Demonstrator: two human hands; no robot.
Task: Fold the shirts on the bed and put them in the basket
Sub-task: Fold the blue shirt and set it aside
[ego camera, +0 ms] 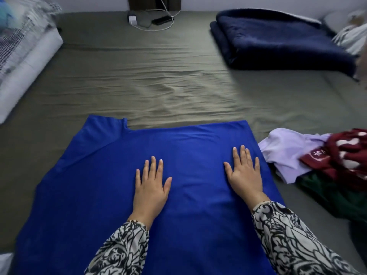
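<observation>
A bright blue shirt (103,185) lies spread flat on the grey-green bed (158,82) right in front of me, its right side folded in to a straight edge. My left hand (152,185) rests palm down on the shirt's middle, fingers straight. My right hand (245,173) lies flat near the shirt's right edge, fingers straight too. At the right sits a heap of unfolded clothes: a lilac shirt (286,153), a dark red patterned one (345,155) and a dark green one (333,195). No basket is in view.
A folded navy blanket (278,38) lies at the far right of the bed. A white charger with cable (132,20) and a black device (161,19) sit at the far edge. White bedding with striped cloth (25,50) lines the left side.
</observation>
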